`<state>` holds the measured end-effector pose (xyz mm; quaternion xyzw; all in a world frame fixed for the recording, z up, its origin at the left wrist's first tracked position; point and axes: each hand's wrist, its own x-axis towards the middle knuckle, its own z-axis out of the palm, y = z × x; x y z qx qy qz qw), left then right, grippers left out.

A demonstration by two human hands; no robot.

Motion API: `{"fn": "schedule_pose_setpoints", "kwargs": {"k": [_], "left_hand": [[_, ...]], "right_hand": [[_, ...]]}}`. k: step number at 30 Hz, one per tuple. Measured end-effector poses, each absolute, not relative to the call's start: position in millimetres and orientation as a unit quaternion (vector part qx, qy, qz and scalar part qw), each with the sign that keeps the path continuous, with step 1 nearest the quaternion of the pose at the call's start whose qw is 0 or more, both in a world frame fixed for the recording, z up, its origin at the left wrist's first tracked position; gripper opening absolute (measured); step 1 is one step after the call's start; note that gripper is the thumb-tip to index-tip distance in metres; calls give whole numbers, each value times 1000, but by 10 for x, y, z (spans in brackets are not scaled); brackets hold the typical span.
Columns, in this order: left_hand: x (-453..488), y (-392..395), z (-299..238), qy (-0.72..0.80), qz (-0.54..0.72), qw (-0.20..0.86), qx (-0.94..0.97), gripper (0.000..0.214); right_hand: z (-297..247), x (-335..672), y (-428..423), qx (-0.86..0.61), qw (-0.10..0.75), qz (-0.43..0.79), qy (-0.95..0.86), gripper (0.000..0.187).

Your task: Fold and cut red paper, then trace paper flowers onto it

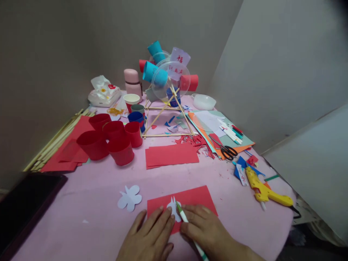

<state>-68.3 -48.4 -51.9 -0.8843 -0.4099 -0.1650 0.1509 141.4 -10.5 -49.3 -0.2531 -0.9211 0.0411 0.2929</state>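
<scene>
Holding marker (183,216), “福” (179,58) on lavender paper (185,56) beyond

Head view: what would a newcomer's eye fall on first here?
Probably the wheel of clear discs ringed with bright cups, on a stick frame at the table's back middle. Next, front and center, the right hand holds a green-tipped pen at a white cut-out on red paper. The yellow glue gun stands out near the right edge.
</scene>
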Motion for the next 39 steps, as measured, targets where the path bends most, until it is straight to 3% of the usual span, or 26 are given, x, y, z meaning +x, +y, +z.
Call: {"fn": "schedule_pose_setpoints", "kwargs": {"k": [4, 10, 21, 39], "left_hand": [[-718, -480, -484, -402, -147, 158, -890, 31], [-777, -484, -413, -393, -148, 162, -893, 32], [-801, -507, -401, -399, -149, 134, -895, 31], [-811, -511, -362, -419, -161, 71, -891, 38]], "right_hand": [[-512, 1432, -89, -246, 294, 29, -923, 22], [-458, 1491, -94, -291, 315, 115, -896, 16], [-505, 1426, -110, -253, 238, 48, -937, 12], [-495, 1442, -128, -266, 222, 82, -935, 16]]}}
